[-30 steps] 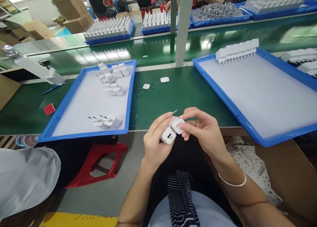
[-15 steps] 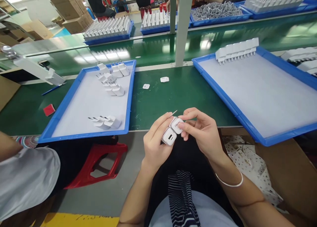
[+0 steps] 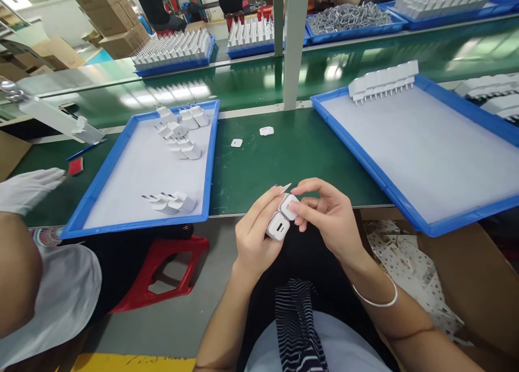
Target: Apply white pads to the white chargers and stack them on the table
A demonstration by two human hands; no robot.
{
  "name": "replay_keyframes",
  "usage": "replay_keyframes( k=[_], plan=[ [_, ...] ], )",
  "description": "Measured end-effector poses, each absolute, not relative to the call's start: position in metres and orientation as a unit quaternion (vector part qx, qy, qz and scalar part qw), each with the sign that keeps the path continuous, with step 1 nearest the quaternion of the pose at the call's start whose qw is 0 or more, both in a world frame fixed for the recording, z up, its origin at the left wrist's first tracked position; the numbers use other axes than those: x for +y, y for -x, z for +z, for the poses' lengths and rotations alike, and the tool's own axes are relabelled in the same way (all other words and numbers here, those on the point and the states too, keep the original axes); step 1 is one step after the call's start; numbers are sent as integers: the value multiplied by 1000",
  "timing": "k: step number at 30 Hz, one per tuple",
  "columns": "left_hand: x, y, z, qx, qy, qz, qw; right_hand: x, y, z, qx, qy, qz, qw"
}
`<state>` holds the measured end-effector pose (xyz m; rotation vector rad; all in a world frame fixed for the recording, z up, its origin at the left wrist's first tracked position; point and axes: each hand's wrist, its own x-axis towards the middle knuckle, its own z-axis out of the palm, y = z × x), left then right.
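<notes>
My left hand (image 3: 256, 234) is closed round two white chargers held side by side. The nearer charger (image 3: 278, 226) shows a face with a large and a small port slot. A thin pale pointed piece (image 3: 286, 188) sticks out by my left fingertips; its kind is unclear. The farther charger (image 3: 288, 205) is under the thumb of my right hand (image 3: 324, 210), which presses its end face with the fingers curled. Beyond my hands, two small white end caps, a smaller cap (image 3: 237, 143) and a larger cap (image 3: 266, 131), lie on the green bench (image 3: 247, 174).
A blue-rimmed tray (image 3: 207, 188) with several plug chargers stands left; another tray (image 3: 365, 161) with a row of chargers stands right. A metal post (image 3: 292, 53) rises behind the bench. A co-worker's gloved hand (image 3: 30, 188) is at far left, near a red pad (image 3: 75, 166).
The co-worker's gloved hand has come into view at the far left, and the red pad has shifted slightly. My two hands hold nearly the same pose on the chargers.
</notes>
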<state>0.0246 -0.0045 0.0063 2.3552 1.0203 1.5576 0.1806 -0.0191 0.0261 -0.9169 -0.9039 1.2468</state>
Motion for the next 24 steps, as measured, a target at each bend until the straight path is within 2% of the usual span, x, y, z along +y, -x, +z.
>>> replay_keyframes(
  k=[16,19,24],
  plan=[
    [-5,-27,12,340,-781,518,69,-13,-183,29,-381,403,575,601],
    [-5,-28,14,352,-764,531,103,-11,-182,26,-394,399,580,591],
    [-5,-31,10,385,-705,551,226,-13,-176,16,-407,405,566,591]
  ],
)
